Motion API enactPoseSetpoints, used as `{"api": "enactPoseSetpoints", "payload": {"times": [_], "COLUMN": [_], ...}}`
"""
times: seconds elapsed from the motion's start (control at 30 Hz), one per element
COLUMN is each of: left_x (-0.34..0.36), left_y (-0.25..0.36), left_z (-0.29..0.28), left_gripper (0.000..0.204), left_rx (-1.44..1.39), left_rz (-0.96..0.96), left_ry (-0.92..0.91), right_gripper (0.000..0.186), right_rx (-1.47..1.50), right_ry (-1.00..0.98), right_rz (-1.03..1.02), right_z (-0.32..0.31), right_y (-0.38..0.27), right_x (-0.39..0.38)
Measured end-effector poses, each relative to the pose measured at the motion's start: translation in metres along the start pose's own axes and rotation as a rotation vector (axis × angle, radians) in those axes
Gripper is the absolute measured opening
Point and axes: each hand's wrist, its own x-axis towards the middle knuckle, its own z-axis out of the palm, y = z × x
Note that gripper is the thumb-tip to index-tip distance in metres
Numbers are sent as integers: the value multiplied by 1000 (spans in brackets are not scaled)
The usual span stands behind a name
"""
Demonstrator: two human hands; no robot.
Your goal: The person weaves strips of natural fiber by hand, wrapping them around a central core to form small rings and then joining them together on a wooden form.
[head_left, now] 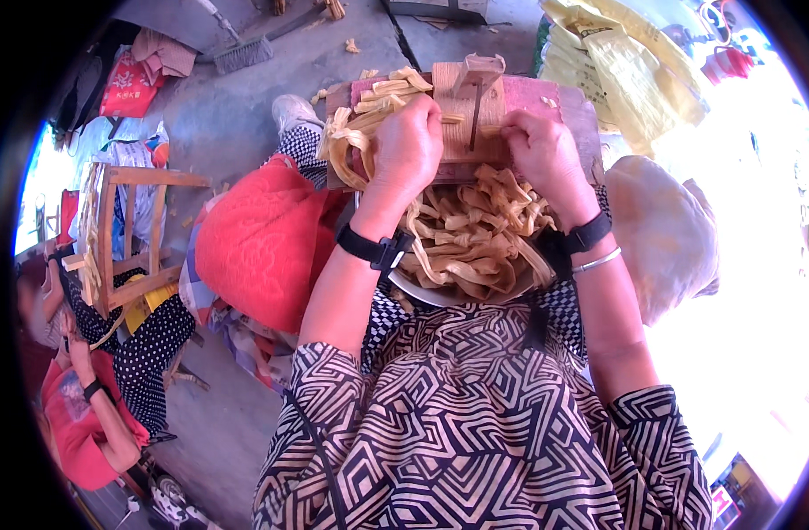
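above the lap, on a pale wooden block [444, 88] flanked by pink covering [550, 102], a pale dried strip [453, 117] is held in the closed fingers of the left hand [409, 141], its end pointed toward a thin upright post [477, 110]. the right hand [546, 150] is curled on the post's other side; whether anything is gripped there cannot be told. loose strips [400, 86] are piled at the left, and limp ones are heaped in a bowl [422, 293] below. a strip is apparently being worked at the post; next, a firm pinch and even tension would be called for.
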Motion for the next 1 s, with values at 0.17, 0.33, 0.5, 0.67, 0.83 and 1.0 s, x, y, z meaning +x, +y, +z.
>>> {"api": "enactPoseSetpoints", "payload": {"times": [0.17, 0.33, 0.5, 0.67, 0.83, 1.0], "left_x": [-17, -41, -32, -43, -72, -81], "left_y": [12, 52, 76, 61, 94, 75], "left_z": [-18, -18, -52, -51, -39, -22], "left_gripper": [9, 12, 18, 20, 17, 22], "left_rx": [-183, -633, -588, -706, -1258, -1221], "left_rz": [-168, -292, -289, -260, -654, -603], "left_ry": [-196, -349, -580, -616, -537, -621], "right_gripper": [22, 17, 19, 13, 13, 26], "right_rx": [433, 579, 162, 1121, 897, 92], "right_ry": [-253, 18, -56, -791, 54, 188], "right_rz": [35, -22, -29, 296, 235, -33], "right_z": [-32, -34, -50, -62, -29, -21], "right_y": [-17, -51, -47, -79, -68, -66], "right_x": [-30, -35, -37, -81, -85, -88]}}
